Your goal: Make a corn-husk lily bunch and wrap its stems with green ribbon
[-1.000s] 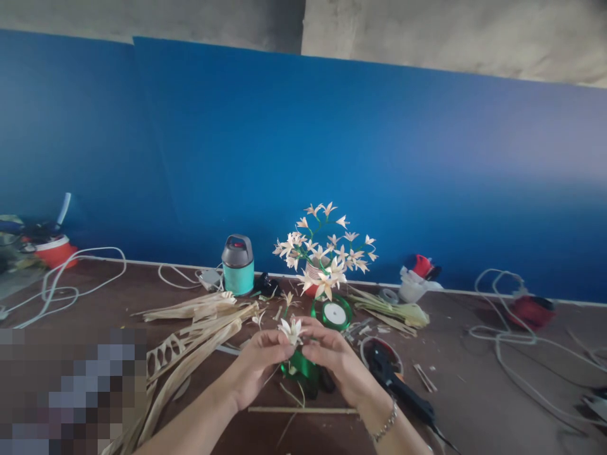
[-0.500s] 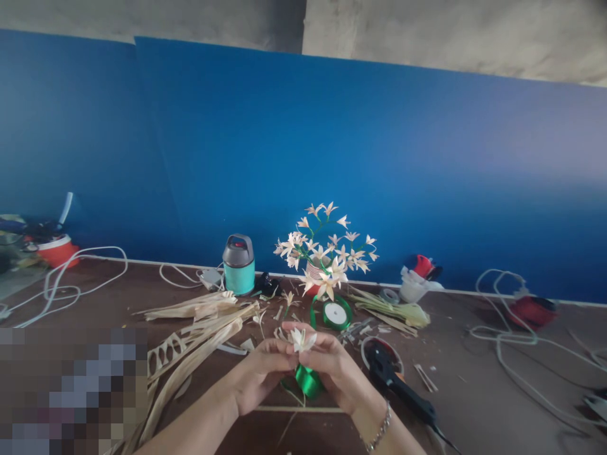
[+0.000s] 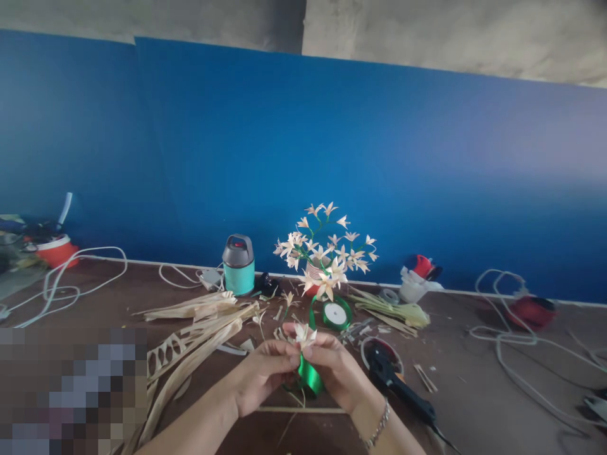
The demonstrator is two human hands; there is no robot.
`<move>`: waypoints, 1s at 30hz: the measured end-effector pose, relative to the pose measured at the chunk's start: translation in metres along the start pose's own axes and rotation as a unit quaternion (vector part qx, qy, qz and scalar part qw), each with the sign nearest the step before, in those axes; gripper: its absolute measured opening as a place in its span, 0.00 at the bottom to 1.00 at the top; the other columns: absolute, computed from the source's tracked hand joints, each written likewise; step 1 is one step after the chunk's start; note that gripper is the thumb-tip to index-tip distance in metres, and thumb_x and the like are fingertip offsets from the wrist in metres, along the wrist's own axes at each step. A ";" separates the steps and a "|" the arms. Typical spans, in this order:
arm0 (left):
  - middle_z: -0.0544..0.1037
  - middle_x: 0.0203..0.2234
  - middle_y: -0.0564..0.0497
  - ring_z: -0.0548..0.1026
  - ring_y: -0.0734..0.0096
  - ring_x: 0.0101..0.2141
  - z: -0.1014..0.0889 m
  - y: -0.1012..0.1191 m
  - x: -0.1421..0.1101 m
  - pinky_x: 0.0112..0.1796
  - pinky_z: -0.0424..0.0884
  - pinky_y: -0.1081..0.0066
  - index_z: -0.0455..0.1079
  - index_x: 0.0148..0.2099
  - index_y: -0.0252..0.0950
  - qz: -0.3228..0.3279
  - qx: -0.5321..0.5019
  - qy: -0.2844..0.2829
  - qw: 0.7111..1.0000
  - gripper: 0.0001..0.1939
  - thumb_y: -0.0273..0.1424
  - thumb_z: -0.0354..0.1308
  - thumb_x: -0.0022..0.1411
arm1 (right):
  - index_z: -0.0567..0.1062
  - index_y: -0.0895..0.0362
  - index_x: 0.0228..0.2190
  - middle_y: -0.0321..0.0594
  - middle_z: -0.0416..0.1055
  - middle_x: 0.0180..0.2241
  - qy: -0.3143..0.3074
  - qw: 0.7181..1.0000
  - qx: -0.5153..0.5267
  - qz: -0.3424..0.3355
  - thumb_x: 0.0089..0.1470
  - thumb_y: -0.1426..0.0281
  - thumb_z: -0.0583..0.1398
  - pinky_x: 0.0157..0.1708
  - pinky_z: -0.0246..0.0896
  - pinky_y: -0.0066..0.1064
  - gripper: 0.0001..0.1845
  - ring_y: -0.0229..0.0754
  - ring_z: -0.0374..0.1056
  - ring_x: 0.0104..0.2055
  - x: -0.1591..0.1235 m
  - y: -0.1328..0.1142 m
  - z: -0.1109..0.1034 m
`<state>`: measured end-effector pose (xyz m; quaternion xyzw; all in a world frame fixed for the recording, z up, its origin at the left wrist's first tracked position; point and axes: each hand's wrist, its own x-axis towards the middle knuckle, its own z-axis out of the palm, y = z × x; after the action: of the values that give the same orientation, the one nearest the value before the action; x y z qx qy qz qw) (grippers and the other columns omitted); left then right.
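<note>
A small cream-white handmade flower [image 3: 304, 335] is pinched between my fingertips, its petals pointing up. My left hand [image 3: 265, 366] is closed at the left of its base. From the other side, the thumb and fingers of my right hand [image 3: 332, 363] grip the base too. A shiny green ribbon [image 3: 310, 378] hangs below the flower, between my palms. The flower's stem is hidden by ribbon and fingers. Just beyond lies a ribbon spool [image 3: 336, 313] with a white centre. A black glue gun [image 3: 403, 390] rests by my right wrist, its tip over a round dish [image 3: 396, 354].
Behind the spool stands a pot [image 3: 313, 272] of similar flowers on green stems. Dried husks [image 3: 208, 341] spread at the left, with a turquoise canister [image 3: 239, 275] behind. At the right are a pale husk bundle [image 3: 408, 313] and loose white cables [image 3: 502, 347]. A blue wall [image 3: 237, 145] closes the back.
The flower has tipped more upright and shifted slightly up and right. More of the green ribbon shows, hanging longer below it. Both hands keep nearly the same place.
</note>
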<state>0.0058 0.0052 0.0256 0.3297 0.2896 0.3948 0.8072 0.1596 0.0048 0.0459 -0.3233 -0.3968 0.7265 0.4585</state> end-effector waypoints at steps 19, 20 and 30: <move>0.71 0.20 0.55 0.66 0.74 0.23 0.002 0.005 0.007 0.27 0.59 0.75 0.68 0.25 0.33 0.146 0.299 0.137 0.933 0.08 0.33 0.62 0.46 | 0.77 0.56 0.16 0.37 0.70 0.32 0.059 0.992 -0.088 -0.063 0.35 0.68 0.68 0.45 0.55 0.33 0.06 0.44 0.64 0.42 0.006 0.003 -0.001; 0.70 0.19 0.55 0.66 0.74 0.23 0.002 0.004 0.007 0.26 0.59 0.75 0.67 0.25 0.33 0.155 0.320 0.141 0.924 0.08 0.33 0.61 0.47 | 0.77 0.56 0.16 0.37 0.69 0.31 0.063 0.992 -0.092 -0.064 0.35 0.68 0.68 0.45 0.55 0.33 0.07 0.44 0.64 0.42 0.006 0.002 -0.001; 0.71 0.24 0.53 0.69 0.69 0.30 0.009 0.009 0.001 0.35 0.62 0.72 0.66 0.23 0.35 0.248 0.431 0.180 0.849 0.03 0.27 0.57 0.47 | 0.77 0.57 0.17 0.38 0.68 0.33 0.081 0.984 -0.141 -0.072 0.35 0.67 0.68 0.37 0.57 0.28 0.07 0.42 0.63 0.40 0.006 0.003 -0.001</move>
<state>0.0084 0.0079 0.0379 0.6284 0.4797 0.4695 0.3931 0.1572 0.0098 0.0417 -0.4134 -0.4790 0.5997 0.4899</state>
